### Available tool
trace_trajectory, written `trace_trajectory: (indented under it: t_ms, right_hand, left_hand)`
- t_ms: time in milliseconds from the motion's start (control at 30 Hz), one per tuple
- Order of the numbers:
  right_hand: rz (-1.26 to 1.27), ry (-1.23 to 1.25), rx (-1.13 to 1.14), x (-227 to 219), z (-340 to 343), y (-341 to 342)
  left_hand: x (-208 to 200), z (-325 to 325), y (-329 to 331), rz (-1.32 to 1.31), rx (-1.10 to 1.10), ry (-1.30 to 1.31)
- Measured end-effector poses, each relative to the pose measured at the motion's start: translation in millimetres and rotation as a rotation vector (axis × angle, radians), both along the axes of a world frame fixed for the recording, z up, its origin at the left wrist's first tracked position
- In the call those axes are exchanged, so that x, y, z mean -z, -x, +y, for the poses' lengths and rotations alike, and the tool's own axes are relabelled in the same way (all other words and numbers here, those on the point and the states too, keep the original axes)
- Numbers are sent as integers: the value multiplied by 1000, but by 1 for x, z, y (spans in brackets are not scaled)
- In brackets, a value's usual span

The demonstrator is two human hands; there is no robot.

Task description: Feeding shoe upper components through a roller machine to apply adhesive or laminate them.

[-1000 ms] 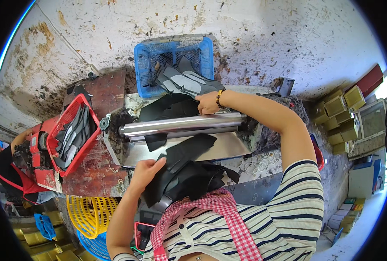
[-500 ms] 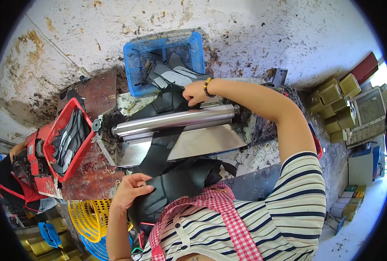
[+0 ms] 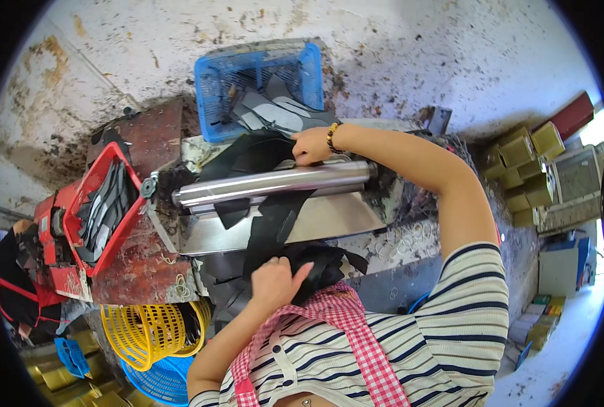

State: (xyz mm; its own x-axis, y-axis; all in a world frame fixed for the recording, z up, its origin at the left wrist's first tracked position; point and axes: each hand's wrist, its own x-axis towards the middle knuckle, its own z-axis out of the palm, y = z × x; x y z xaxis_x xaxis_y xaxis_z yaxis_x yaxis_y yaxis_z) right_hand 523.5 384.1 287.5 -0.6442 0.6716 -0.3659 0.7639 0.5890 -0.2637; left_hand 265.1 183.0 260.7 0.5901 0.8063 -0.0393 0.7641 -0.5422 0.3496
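Observation:
A black sheet strip [image 3: 273, 220] runs down the metal plate under the shiny rollers [image 3: 275, 184]. My left hand [image 3: 273, 283] lies over its lower end, thumb apart from the bent fingers, among loose black sheet pieces [image 3: 313, 266] in front of my apron. Behind the rollers, my right hand [image 3: 313, 146] is closed, fingers curled by the edge of a black piece [image 3: 258, 152]; whether they grip it is hidden. Another dark piece [image 3: 232, 214] pokes out below the rollers, left of the strip.
A blue basket [image 3: 205, 102] of grey and black cut pieces stands behind the machine. To the left is a red basket [image 3: 127, 227] of similar pieces. Yellow [image 3: 125, 336] and blue baskets sit below. A person in black and red [image 3: 17, 271] is at far left; boxes [image 3: 519, 159] stack at right.
My left hand has moved right and inward, leaving the large black piece's left side. The strip in front of the rollers sits farther right, and another dark piece now shows beside it.

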Motion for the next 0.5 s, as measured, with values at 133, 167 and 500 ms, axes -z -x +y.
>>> trace_trajectory:
  t_ms: [133, 167, 500]
  right_hand:
    - [-30, -99, -106, -45, 5, 21]
    - [5, -127, -157, -54, 7, 26]
    - [-284, -10, -170, -139, 49, 52]
  left_hand:
    - [42, -4, -5, -260, -115, 386]
    - [48, -4, -4, -272, -134, 381]
    - [11, 35, 135, 63, -19, 630]
